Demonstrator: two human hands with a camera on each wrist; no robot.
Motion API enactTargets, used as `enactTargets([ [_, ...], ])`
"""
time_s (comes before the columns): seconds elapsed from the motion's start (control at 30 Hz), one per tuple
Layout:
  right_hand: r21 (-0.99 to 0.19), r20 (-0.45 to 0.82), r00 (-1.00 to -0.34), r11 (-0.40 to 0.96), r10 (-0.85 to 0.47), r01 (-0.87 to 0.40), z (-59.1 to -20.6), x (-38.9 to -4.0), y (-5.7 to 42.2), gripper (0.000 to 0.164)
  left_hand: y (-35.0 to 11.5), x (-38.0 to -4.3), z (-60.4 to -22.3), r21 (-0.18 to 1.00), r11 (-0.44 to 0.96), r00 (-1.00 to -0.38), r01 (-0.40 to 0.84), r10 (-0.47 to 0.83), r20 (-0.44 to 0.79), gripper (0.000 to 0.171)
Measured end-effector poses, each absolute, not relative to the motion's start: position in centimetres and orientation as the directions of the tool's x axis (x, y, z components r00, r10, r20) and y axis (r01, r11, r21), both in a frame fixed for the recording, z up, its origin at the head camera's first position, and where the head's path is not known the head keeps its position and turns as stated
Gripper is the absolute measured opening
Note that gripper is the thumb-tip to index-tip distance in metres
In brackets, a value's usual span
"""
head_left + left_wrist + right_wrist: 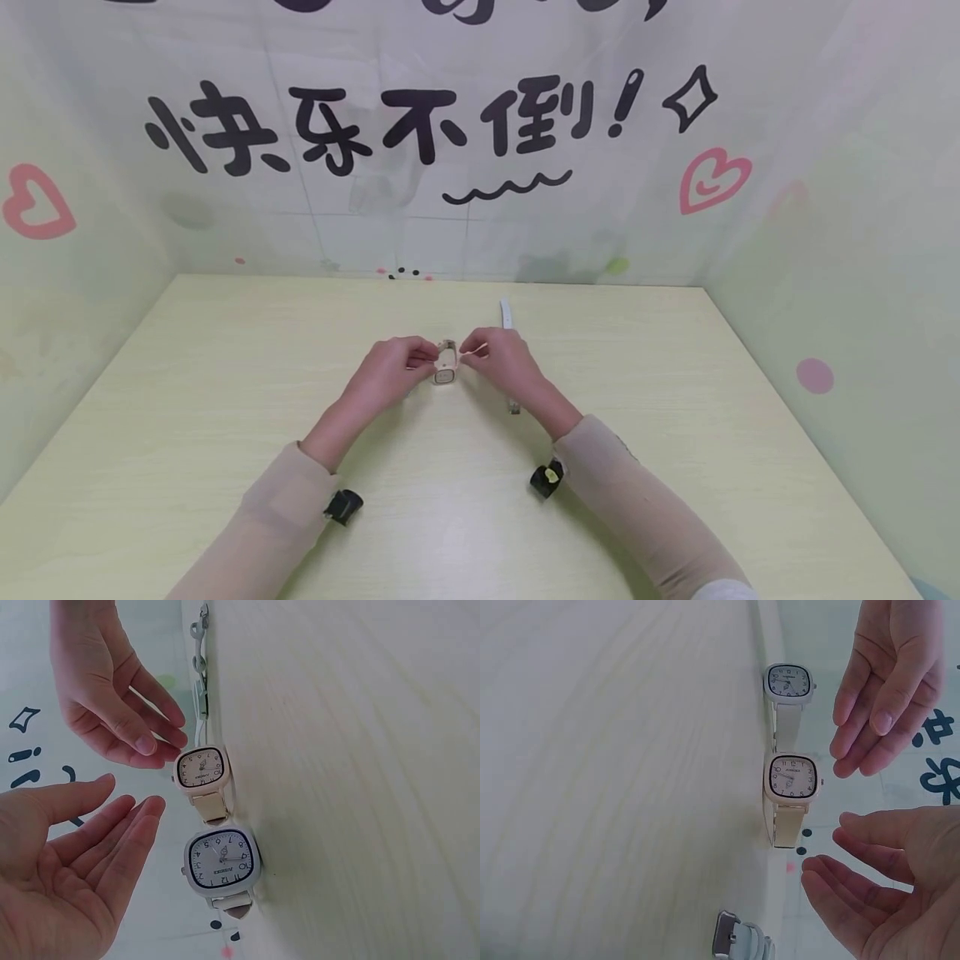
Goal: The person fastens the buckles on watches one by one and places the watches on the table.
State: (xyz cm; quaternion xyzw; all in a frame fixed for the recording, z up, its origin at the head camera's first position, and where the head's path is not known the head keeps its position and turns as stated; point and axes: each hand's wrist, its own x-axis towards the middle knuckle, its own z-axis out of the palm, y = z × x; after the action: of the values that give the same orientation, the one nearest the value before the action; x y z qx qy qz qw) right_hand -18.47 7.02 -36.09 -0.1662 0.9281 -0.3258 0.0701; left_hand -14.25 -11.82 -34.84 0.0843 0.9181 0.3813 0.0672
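Observation:
In the head view a cream wristwatch [445, 375] stands on the table between my two hands, its strap curved up behind the dial. My left hand [392, 365] is at its left side and my right hand [504, 357] at its right, fingers gently bent with nothing held. Both wrist views show fingertips apart from the dials. The left wrist view has the cream watch [201, 769] beside a white watch [223, 860]; the left hand hides the white one in the head view. Under the right hand runs a white strap [506, 312], its middle covered.
The pale wooden table [450, 517] ends at a printed curtain [420, 192] behind and at the sides. Beige sleeves [630, 492] cover both forearms, with a black wrist camera [345, 507] on the left one. A metal buckle end [724, 934] shows low in the right wrist view.

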Motion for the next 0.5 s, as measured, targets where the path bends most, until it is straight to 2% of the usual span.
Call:
enactTargets([
  [0.5,-0.620,-0.015,-0.969,0.762,-0.248,-0.186,-35.5,-20.2,8.8,0.014,-11.7,-13.7,-34.6,0.734,0.673,-0.971,0.091,0.222,-0.083,0.034],
])
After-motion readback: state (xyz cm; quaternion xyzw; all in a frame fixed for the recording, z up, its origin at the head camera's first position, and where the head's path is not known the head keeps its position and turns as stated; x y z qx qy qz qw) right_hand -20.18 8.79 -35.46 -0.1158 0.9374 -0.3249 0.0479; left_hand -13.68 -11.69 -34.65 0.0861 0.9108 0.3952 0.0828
